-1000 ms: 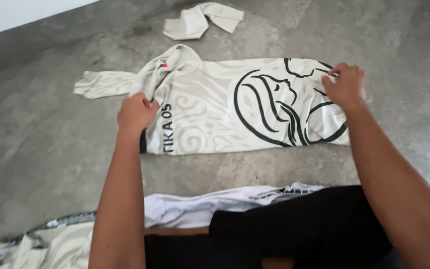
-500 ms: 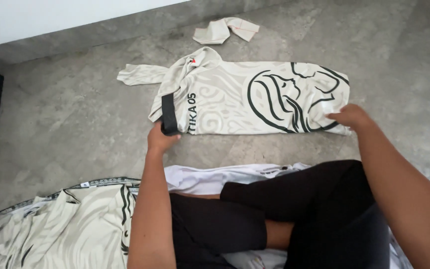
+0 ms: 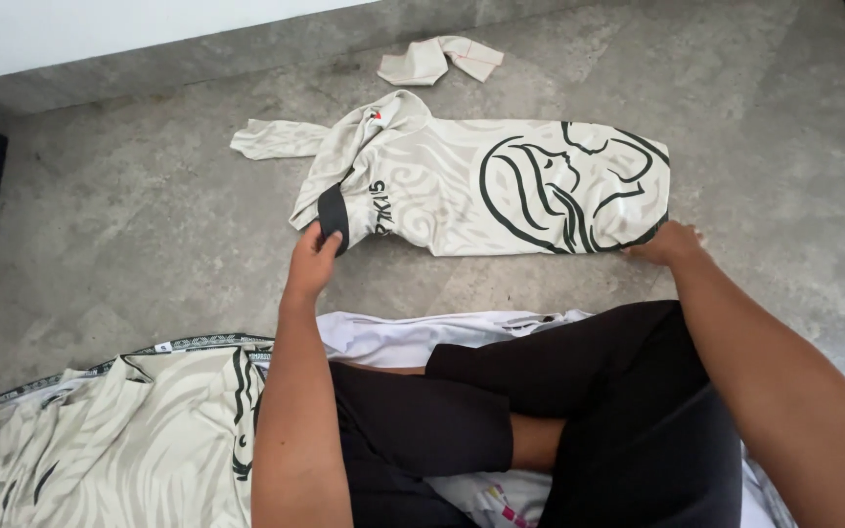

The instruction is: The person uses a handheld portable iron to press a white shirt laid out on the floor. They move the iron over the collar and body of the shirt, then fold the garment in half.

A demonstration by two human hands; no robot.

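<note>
Left hand (image 3: 313, 259) pinching jersey (image 3: 481, 186) collar, right hand (image 3: 665, 242) flat on hem

A cream shirt (image 3: 471, 186) with pale swirl patterning lies flat on the grey floor, folded into a long band running left to right; a large dark line drawing covers its right end; a black collar edge shows at the near left corner; one sleeve sticks out leftward.
</note>
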